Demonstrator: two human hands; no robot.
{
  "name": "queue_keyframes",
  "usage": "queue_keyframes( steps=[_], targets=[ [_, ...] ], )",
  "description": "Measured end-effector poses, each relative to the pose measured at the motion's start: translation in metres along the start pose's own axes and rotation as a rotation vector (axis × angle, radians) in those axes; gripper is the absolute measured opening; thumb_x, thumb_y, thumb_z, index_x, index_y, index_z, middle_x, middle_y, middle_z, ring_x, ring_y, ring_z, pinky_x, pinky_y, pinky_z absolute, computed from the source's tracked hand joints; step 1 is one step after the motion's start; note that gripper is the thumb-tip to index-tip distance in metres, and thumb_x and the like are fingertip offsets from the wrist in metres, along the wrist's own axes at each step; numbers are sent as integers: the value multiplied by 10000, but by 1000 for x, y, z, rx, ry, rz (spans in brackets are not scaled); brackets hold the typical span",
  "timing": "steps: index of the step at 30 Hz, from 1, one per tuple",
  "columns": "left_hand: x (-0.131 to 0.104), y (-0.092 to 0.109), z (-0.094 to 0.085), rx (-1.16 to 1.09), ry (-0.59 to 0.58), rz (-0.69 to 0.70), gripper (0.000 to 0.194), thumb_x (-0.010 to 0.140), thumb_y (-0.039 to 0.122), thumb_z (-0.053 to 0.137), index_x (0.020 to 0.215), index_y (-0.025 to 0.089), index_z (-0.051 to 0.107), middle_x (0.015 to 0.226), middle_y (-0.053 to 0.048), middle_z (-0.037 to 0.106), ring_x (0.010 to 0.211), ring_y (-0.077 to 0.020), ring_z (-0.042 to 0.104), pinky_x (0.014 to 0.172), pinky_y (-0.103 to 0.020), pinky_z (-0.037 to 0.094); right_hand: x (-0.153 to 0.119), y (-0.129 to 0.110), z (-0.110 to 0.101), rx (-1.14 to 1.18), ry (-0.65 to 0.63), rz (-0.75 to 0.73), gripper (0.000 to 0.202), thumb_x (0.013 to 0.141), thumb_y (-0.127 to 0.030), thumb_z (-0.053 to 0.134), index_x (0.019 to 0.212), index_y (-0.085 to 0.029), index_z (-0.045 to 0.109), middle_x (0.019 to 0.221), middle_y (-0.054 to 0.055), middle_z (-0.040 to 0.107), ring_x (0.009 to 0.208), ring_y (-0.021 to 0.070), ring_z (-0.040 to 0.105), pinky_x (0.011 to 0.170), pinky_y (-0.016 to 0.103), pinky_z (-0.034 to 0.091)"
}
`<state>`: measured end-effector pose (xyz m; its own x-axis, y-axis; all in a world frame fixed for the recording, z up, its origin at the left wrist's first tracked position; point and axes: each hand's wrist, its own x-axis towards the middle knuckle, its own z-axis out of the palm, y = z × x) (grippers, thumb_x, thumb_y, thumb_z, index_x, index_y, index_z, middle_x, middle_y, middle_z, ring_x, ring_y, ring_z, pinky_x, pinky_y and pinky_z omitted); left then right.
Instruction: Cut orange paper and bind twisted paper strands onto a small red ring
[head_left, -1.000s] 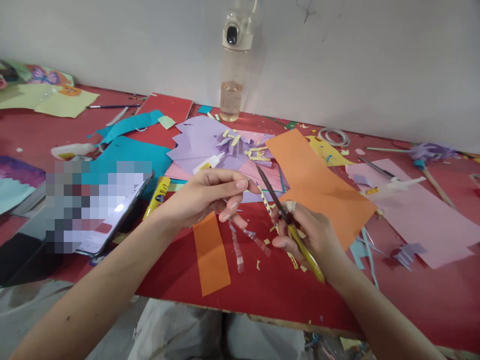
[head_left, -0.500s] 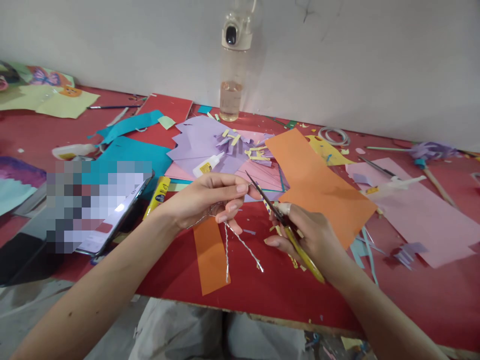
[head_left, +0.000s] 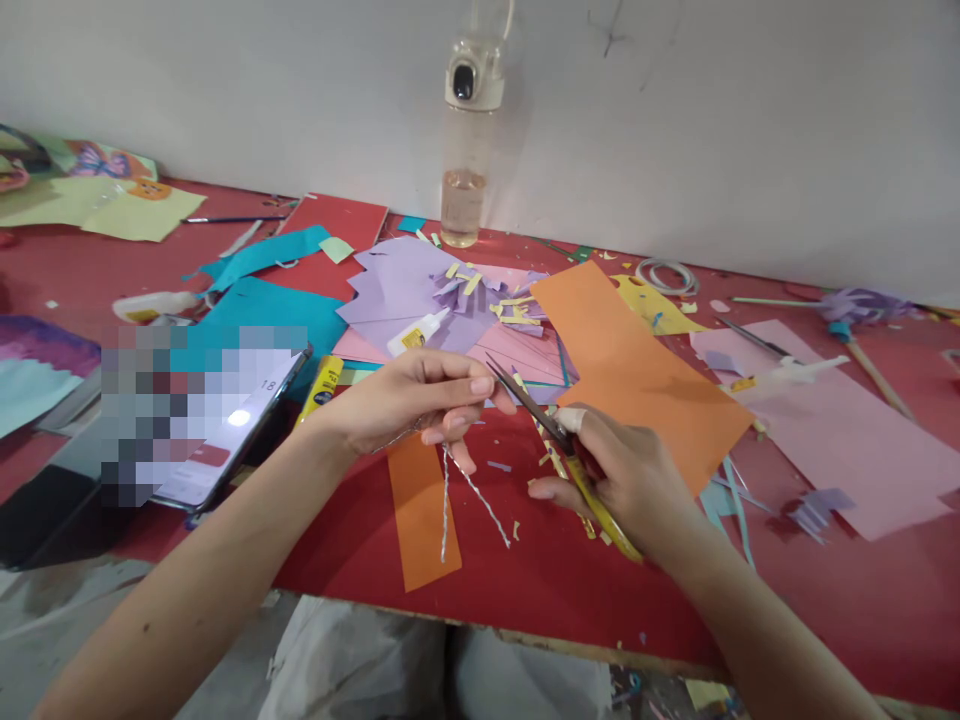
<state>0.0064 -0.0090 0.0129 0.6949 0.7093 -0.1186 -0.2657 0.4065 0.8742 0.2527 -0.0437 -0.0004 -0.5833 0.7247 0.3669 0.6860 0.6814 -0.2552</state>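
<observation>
My left hand (head_left: pixel 435 400) is closed in a pinch on thin twisted silvery wire (head_left: pixel 445 510), two ends of which dangle below the fingers over the red table (head_left: pixel 525 580). Another bit of the wire runs under the wrist; the rest is hidden in the hand. My right hand (head_left: pixel 622 470) grips yellow-handled scissors (head_left: pixel 592 495), pointing up and left. Their dark blades look nearly closed, with the tips beside my left thumb and index fingertip. Beneath the left hand lies an orange paper strip (head_left: pixel 424 530).
A water bottle (head_left: pixel 463 150) stands against the wall. A phone (head_left: pixel 232 430) leans at left beside a glue stick (head_left: pixel 322 390). Behind my hands are a glue bottle (head_left: pixel 412 335) and purple paper (head_left: pixel 390 280). Orange paper (head_left: pixel 637 380) and pink paper (head_left: pixel 862 450) lie at right.
The dangling wire ends have swung slightly left. The scissor tips have shifted a little down and left, close against the left fingertips. Both hands keep their hold.
</observation>
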Motion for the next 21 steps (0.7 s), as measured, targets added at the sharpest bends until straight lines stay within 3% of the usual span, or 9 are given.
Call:
queue_keyframes(
  steps=[7,21],
  targets=[
    [-1,-2,-4,-32,-28,-54,174,839,326,708,867,154,706,548,71,465,386,-20,346,492,-197,560,2,-2,-2,20,-6,-30,526,882,-682,465,934,-166,551,563,-62,450,443,94,416,456,210,279],
    [-1,-2,-1,6,-57,-33,180,868,310,672,903,143,730,545,58,474,396,-28,373,508,-204,568,2,-4,-1,98,-28,-26,552,887,-696,430,931,-163,565,572,-46,477,446,97,404,461,211,286]
  ],
)
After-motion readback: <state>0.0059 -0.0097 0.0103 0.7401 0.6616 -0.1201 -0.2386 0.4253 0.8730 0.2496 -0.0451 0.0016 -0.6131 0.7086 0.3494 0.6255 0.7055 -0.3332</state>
